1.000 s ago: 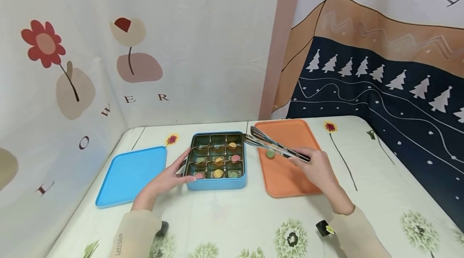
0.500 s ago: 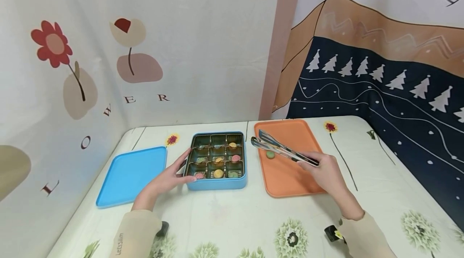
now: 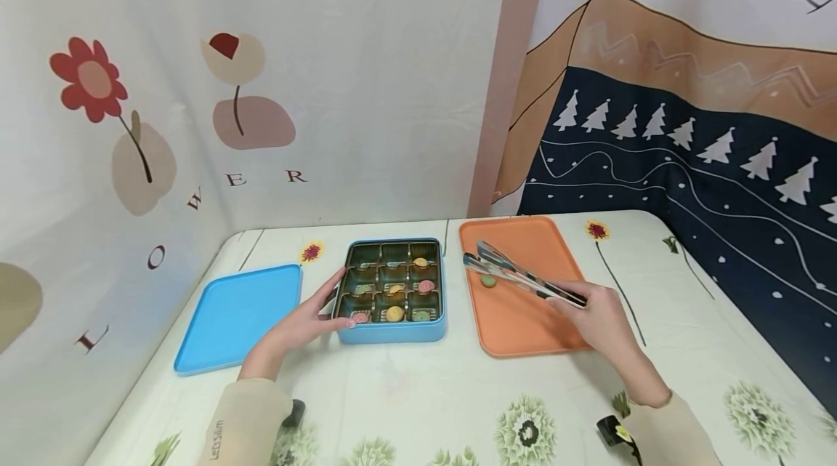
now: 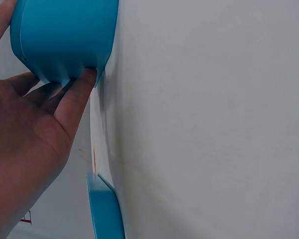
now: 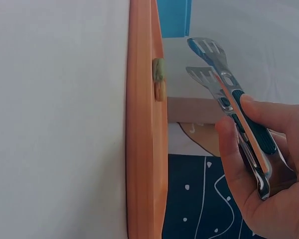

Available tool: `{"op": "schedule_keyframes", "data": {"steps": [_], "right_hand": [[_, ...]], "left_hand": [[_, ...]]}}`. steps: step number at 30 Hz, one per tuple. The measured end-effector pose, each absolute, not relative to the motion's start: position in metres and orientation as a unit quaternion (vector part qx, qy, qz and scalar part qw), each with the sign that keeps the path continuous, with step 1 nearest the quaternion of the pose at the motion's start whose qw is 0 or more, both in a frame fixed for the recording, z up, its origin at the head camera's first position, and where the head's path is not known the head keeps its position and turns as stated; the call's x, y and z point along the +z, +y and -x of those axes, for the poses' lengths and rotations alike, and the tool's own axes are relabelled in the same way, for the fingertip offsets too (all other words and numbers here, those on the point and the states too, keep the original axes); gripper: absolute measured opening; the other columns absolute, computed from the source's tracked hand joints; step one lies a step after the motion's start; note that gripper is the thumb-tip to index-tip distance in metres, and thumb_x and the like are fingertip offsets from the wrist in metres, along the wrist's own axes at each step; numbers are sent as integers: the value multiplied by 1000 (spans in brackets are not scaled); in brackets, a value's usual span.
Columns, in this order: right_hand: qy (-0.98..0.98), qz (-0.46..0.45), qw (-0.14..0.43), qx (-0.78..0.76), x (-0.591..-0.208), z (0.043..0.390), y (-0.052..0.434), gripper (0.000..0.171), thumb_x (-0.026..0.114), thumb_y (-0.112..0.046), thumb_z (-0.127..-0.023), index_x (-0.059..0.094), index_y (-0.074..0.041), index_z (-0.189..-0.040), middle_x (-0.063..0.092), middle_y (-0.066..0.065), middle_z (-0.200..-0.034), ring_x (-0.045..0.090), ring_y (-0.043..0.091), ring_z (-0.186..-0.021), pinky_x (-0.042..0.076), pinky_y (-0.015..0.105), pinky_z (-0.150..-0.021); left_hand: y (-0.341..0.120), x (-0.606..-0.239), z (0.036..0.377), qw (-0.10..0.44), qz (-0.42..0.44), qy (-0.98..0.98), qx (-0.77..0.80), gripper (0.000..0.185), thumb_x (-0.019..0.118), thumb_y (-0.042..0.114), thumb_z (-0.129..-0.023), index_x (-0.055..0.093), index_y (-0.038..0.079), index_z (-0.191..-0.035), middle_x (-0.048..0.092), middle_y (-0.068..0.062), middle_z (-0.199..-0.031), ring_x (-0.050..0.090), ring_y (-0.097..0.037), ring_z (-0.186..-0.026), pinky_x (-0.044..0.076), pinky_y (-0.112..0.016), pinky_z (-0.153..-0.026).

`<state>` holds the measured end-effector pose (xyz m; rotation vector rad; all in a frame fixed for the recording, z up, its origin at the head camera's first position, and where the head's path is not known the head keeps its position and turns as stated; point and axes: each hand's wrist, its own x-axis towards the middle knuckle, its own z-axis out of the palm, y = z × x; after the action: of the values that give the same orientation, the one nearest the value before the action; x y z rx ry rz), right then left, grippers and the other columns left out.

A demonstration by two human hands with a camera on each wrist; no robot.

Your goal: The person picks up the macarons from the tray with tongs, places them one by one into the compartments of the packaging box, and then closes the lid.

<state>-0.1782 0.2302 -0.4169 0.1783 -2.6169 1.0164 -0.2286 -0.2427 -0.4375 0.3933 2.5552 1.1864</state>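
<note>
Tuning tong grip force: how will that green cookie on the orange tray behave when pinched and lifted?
The green cookie looks small and flat, so probably light. It lies flat on the orange tray, so it is unlikely to roll, though it may slide on the smooth surface. The tongs in the right hand are metal; a hard pinch might crumble it.

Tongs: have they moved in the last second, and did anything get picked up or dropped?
The right hand, gripping the tongs, drew them right, off the tin's edge and over the orange tray; their tips now hover above the green piece. Nothing was picked up or released. The left hand stayed against the tin's side; the tin, lid and green piece did not move.
</note>
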Motion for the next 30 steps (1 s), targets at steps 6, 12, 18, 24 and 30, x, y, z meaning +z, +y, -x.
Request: {"op": "schedule_keyframes", "data": {"steps": [6,12,18,24,30], "right_hand": [[-920,-52,151,357,-417,175,234,32,76,-15,-88,73,1,-115,75,24,-102,48,3,-57,37,23,-47],[-925,-49,150,346,-420,174,238,32,76,-15,-88,73,1,-116,75,23,-101,44,4,-52,36,23,-45],[-929,-45,142,339,-419,171,241,34,76,-18,-89,73,0,-117,75,24,-101,40,5,-47,34,24,-43],[-930,-42,143,336,-421,170,242,32,76,-16,-88,73,0,-115,75,23,-98,40,5,-47,34,24,-43],[-932,-41,132,334,-421,169,243,33,75,-16,-88,73,1,-116,74,24,-101,44,6,-52,36,24,-45]], "left_hand": [[-243,-438,228,146,-136,891,407,99,71,35,-92,2,27,-162,3,-22,-168,10,-49,-152,30,-71,-112],[-244,-440,229,146,-140,885,419,98,71,33,-93,2,25,-162,2,-21,-168,9,-49,-152,31,-68,-113],[-243,-439,229,148,-136,888,413,99,71,35,-92,2,27,-162,2,-21,-168,9,-49,-152,31,-70,-112],[-243,-439,229,150,-133,889,411,99,72,35,-92,2,27,-162,2,-21,-168,8,-49,-152,29,-72,-112],[-243,-439,229,155,-127,887,416,99,71,35,-92,1,30,-162,0,-20,-168,7,-51,-151,28,-72,-112]]}}
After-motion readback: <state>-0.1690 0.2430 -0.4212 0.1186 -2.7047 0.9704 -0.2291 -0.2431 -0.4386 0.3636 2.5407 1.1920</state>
